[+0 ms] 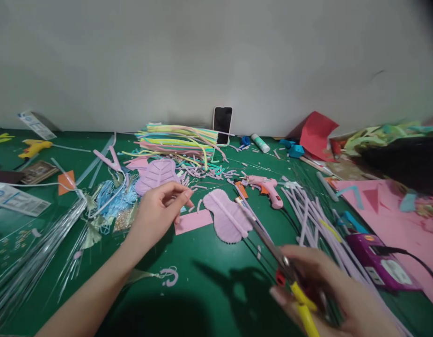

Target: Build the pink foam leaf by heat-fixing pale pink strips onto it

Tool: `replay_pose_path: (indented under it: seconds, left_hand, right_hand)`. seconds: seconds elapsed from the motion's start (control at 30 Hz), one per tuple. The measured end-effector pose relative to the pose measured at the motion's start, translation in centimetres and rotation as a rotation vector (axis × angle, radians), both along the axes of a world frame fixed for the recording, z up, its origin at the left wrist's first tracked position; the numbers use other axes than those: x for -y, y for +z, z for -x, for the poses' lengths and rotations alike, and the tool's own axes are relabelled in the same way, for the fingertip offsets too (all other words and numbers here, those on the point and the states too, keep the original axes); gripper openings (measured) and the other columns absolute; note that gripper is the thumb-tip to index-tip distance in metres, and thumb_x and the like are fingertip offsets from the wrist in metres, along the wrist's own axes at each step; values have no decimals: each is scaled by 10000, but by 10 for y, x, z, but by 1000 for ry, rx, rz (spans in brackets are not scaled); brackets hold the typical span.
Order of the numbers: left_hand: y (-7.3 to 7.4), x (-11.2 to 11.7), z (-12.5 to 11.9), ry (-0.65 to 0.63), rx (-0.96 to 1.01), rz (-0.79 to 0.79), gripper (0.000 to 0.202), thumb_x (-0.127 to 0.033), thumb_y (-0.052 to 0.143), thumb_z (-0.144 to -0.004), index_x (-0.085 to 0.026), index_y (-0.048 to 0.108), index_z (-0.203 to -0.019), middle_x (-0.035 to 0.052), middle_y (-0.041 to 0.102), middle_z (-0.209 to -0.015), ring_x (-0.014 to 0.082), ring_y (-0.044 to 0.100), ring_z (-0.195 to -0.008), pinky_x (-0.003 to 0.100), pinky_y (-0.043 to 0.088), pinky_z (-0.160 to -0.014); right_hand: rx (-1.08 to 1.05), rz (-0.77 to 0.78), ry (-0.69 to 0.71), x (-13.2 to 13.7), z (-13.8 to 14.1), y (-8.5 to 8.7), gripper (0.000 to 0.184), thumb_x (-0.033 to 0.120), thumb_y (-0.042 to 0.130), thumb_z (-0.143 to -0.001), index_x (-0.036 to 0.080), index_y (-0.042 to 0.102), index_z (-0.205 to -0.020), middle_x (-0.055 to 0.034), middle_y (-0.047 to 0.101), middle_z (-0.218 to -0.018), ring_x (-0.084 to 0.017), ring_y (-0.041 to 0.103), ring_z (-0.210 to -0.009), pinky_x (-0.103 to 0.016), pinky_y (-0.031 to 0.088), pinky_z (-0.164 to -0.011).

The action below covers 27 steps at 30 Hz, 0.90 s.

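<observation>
My right hand is wrapped round a pair of scissors; their long metal blades point up and left, and red and yellow show on the handles. Near the blade tips lies a lilac fuzzy butterfly-wing-like shape, with a lighter strip along its middle. My left hand hovers left of it, thumb and fingers pinched together; whether something small is between them I cannot make out. Beneath that hand is a pink paper strip. A second lilac piece, leaf-shaped with ridges, lies just behind the hand.
A pink glue gun lies beyond the wing shape. Pipe cleaners are heaped at the back beside a leaning phone. Lilac stems and a purple device with a cable are rightward; clear sticks lie left.
</observation>
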<state>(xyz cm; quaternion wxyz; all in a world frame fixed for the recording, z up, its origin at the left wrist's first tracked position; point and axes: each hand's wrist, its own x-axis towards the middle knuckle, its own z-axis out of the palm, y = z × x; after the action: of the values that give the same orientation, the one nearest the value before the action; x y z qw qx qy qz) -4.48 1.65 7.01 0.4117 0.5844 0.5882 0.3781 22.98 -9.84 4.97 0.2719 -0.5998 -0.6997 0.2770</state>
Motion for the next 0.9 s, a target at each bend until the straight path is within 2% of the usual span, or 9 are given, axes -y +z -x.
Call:
replay_pose_path:
  seconds: [0.03,0.1,0.23,0.3,0.4,0.53,0.7,0.8,0.9]
  left_hand:
    - [1,1,-1,-5,8,-8,226,-396,623,-808,-171,641,-815,11,685,-694,56,470,-377,154,360,-360]
    - [5,3,-4,-24,27,-28,226,-395,620,-814,-170,637,-810,11,681,-691,59,472,-388,157,379,-374]
    - [15,8,-13,-37,49,-62,213,-378,605,-827,-170,631,-792,-1,667,-665,56,460,-388,160,394,-390]
    - [19,9,-16,-43,44,-77,203,-368,603,-829,-173,633,-779,-13,653,-639,53,451,-381,159,381,-383]
    - [24,13,-18,-51,-3,-105,182,-352,601,-830,-186,644,-770,-31,633,-601,54,440,-378,164,357,-381]
    - [26,18,-19,-124,-103,-153,165,-349,596,-837,-208,663,-783,-42,612,-569,84,497,-456,179,383,-452]
    - [21,22,-22,-243,-217,-146,168,-334,569,-853,-225,692,-817,-39,651,-623,107,543,-517,200,373,-481]
    - [17,23,-23,-262,-249,-138,189,-336,551,-864,-240,714,-872,-33,711,-741,116,581,-564,204,381,-487]
    - [16,23,-24,-261,-262,-150,197,-323,547,-864,-247,728,-891,-45,719,-731,105,565,-529,200,392,-483]
  right_hand:
    - [-120,72,-54,-1,15,-7,304,437,641,-773,319,546,-1037,6,613,-636,-143,547,-469,-249,436,-439]
    - [-312,173,-94,-5,40,-23,434,492,718,-682,274,525,-1003,17,584,-633,-167,575,-546,-258,460,-493]
    - [-396,236,-116,-12,62,-42,629,464,788,-578,265,483,-1092,-22,603,-832,-234,627,-799,-295,505,-653]
    - [-390,243,-114,-16,63,-42,712,516,773,-579,264,442,-1157,-40,581,-917,-242,611,-854,-306,505,-681]
    - [-445,250,-11,-23,64,-37,834,685,700,-580,235,381,-1205,-40,546,-915,-207,566,-778,-288,482,-643]
    - [-558,222,94,-31,72,-31,803,869,479,-598,226,426,-1077,10,500,-772,-131,453,-597,-234,388,-508]
    - [-580,193,100,-36,83,-30,787,882,433,-614,211,441,-1025,47,461,-626,-110,397,-503,-230,311,-446]
    - [-568,207,99,-37,83,-31,814,886,422,-617,205,443,-1062,44,474,-625,-115,410,-510,-234,317,-451]
    - [-558,206,104,-39,84,-30,823,893,396,-623,198,449,-1061,42,480,-606,-119,416,-499,-239,308,-446]
